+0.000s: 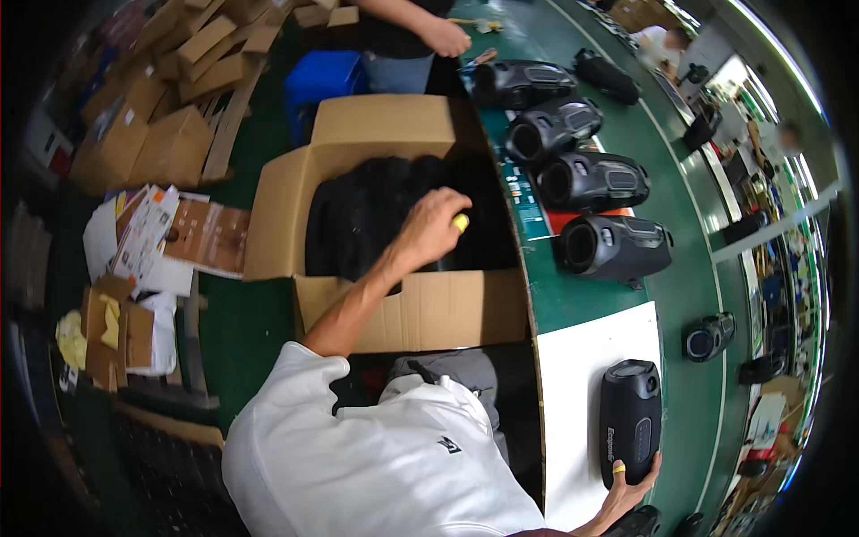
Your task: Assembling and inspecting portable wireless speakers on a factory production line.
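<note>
My right hand (629, 495) is closed around the near end of a black portable speaker (629, 416). The speaker lies on a white sheet (570, 394) on the green table. My left hand (434, 231) hangs over an open cardboard box (277, 224), fingers loosely bent and apart, with nothing seen in it. Dark, bulky items (376, 210) fill much of the box, but their kind is hard to make out. Both hands wear a yellow finger cover.
Several black speakers (616, 246) stand in a row on the table's far part. Across the box, another person's hand (445, 38) is over the table edge, near a blue bin (324, 79). Cardboard boxes (170, 148) and flattened sheets (157, 242) lie at left.
</note>
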Motion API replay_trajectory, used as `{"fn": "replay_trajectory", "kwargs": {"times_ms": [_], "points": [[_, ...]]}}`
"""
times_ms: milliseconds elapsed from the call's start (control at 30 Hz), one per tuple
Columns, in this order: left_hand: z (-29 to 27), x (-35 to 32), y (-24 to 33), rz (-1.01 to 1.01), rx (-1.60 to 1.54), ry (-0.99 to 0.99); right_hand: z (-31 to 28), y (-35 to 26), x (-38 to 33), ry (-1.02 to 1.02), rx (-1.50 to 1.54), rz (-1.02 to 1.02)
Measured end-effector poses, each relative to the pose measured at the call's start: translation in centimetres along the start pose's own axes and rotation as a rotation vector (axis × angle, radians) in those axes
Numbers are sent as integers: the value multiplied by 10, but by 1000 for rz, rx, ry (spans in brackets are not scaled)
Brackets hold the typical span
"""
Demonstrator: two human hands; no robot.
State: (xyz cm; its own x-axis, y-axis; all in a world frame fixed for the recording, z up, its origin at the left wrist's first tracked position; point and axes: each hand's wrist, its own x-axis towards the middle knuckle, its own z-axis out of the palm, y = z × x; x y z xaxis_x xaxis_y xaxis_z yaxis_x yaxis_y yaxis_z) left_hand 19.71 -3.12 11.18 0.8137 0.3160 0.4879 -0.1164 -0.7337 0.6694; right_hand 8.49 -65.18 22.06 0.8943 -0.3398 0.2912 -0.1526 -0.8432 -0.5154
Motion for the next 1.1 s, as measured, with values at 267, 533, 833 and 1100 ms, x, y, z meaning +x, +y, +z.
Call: {"fn": "replay_trajectory", "kwargs": {"times_ms": [267, 533, 833, 1100], "points": [[28, 299, -184, -57, -243, 233, 5, 11, 14, -46, 16, -19], [27, 335, -183, -28, -270, 6, 9, 11, 19, -60, -13, -21], [51, 387, -163, -590, -964, -144, -1, -9, 6, -82, -34, 60], [51, 382, -131, -400, -1311, -190, 3, -17, 10, -90, -40, 35]]}}
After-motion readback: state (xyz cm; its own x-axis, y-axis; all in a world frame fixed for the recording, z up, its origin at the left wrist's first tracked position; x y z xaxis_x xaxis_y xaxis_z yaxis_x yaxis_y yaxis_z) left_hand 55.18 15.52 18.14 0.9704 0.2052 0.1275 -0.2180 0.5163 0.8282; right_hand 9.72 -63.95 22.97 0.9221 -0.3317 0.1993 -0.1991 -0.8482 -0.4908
